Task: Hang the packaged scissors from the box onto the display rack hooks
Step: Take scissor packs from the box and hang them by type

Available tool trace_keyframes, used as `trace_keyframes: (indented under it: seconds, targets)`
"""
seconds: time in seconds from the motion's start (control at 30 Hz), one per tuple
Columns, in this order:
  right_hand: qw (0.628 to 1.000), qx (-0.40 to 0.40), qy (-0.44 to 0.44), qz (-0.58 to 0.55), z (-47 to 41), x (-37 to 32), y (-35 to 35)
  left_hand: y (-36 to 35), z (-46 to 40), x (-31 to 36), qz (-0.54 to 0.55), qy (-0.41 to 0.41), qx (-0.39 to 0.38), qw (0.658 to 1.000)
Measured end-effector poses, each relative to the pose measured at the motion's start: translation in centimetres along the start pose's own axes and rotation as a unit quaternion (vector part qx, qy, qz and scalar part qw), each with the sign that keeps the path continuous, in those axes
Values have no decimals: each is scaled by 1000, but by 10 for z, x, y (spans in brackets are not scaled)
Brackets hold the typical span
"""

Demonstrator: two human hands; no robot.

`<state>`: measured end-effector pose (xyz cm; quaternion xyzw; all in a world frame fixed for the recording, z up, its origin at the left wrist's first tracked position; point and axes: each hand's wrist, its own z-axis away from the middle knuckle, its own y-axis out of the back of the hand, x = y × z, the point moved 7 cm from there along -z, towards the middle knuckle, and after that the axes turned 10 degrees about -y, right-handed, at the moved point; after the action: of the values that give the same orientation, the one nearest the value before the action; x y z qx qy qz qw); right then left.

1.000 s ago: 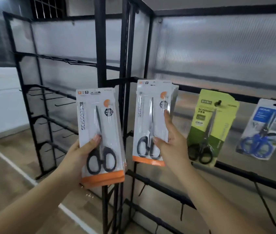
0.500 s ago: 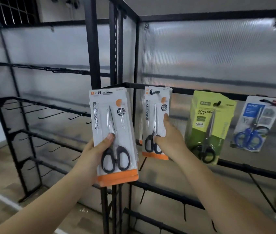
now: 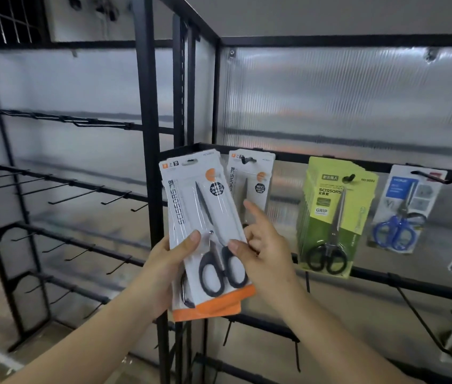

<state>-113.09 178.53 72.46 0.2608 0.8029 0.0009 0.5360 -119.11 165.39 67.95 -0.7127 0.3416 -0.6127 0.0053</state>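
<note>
the left hand (image 3: 164,261) grips a small stack of white-and-orange scissors packs (image 3: 205,234) in front of the black display rack (image 3: 147,134), the right hand (image 3: 261,253) pinches the top pack's edge with forefinger raised, and just behind them another white pack (image 3: 258,173) hangs on a hook beside the green scissors packs (image 3: 333,217)

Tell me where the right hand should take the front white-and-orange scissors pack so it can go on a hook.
Pinch the front pack by its right edge at mid-height, coming from the right, where the right hand already touches it. That probably works best: the card is flat and tilted, the left hand holds the lower left, and the hang slot at the top must stay free.
</note>
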Motion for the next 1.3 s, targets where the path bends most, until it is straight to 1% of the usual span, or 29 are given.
trace_keyframes:
  seconds: [0.1,0.2,0.27,0.33,0.4,0.47,0.63,0.73,0.83,0.87,0.9,0.97,1.0,1.03,1.07,1.1,1.2,1.3]
  targets:
    - [999,33,16,-38,4,2,7,8,1,-2,13,7,18,1000]
    - [994,63,14,-86,9,7,12,12,1,-5,19,4,17,1000]
    - [992,89,11,-87,10,11,16,18,1,-4,5,-4,41,999]
    - [992,95,3,-80,9,16,22,25,0,0,-6,-18,68,998]
    - [995,99,3,-19,6,21,28,33,-1,8,-15,-38,81,996]
    - [992,115,7,50,5,25,35,39,-1,13,-21,-41,89,995]
    - [984,128,-37,121,-5,30,37,49,-2,18,-27,-48,97,994]
    - [977,108,-77,164,-28,32,32,48,-2,18,-40,-49,102,993]
    - [965,61,-136,216,-48,35,26,42,-3,19,-40,-45,92,994]
    - [958,55,-145,242,-49,34,24,41,-3,19,-37,-46,89,994]
    - [956,64,-134,254,-47,30,24,39,-4,19,-33,-50,85,995]
    - [971,93,-53,215,-33,13,17,34,-4,21,-27,-62,71,995]
    - [979,82,-12,184,-22,4,9,30,-4,22,-24,-70,64,995]
    - [987,49,8,154,-12,-3,-3,25,-4,22,-22,-78,56,995]
    - [991,15,10,132,-4,-7,-14,21,-4,22,-19,-83,50,995]
    - [993,-4,8,120,1,-6,-21,16,-3,21,-17,-84,47,995]
    - [996,23,-8,89,2,-3,-19,8,-5,20,-16,-70,38,997]
    - [1000,28,-10,0,0,-2,-9,7,-5,23,-17,-50,10,999]
